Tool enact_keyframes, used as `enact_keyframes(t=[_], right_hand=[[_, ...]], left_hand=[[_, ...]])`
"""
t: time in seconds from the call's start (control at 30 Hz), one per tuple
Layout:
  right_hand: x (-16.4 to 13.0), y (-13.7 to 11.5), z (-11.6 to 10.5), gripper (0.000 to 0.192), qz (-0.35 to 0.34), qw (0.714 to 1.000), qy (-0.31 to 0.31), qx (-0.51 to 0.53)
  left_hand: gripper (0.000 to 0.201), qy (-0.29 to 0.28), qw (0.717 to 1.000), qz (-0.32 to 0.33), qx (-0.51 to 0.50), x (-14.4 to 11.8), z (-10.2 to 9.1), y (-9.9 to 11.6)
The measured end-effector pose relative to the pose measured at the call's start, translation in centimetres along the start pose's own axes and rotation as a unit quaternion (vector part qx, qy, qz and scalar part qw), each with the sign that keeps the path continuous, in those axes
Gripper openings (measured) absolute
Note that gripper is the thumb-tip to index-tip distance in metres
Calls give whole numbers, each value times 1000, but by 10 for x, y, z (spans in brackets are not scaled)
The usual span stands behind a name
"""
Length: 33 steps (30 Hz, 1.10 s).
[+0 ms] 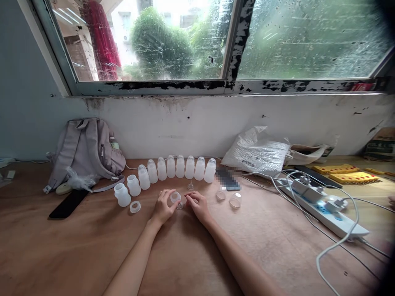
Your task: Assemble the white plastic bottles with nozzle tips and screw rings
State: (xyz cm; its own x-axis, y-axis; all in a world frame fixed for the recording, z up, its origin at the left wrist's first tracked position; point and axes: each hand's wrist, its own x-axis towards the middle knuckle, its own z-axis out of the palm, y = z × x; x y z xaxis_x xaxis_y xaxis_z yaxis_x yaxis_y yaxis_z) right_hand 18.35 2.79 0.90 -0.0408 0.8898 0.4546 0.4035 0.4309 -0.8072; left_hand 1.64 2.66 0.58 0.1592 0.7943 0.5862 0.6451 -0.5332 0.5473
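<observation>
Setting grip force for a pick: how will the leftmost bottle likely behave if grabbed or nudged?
The leftmost bottle is probably light for its size, since its milky, translucent walls look like plastic. It stands upright, so a push near its open top might tip it. With its rounded body, it could roll once on its side.
</observation>
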Motion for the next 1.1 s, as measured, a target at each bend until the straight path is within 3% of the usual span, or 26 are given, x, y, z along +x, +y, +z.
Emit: enact_keyframes(t=[0.17, 0.37, 0.53, 0.83, 1.1], right_hand=[[0, 3, 2, 26, -12, 1000, 2, -17], [-4, -1, 8, 15, -78, 993, -23, -81], [-5, 3, 14, 17, -112, 982, -72, -134], [-3, 13, 18, 10, -107, 982, -76, -133], [-7, 1, 21, 10, -73, 994, -14, -78]], left_hand=[[33, -77, 996, 38, 12, -3, -1, 8], [32, -126, 990, 39, 57, -4, 0, 7], [28, -131, 988, 15, 79, -4, 3, 5], [30, -139, 987, 20, 73, -4, 1, 8], [30, -114, 993, 16, 36, -3, 1, 11]])
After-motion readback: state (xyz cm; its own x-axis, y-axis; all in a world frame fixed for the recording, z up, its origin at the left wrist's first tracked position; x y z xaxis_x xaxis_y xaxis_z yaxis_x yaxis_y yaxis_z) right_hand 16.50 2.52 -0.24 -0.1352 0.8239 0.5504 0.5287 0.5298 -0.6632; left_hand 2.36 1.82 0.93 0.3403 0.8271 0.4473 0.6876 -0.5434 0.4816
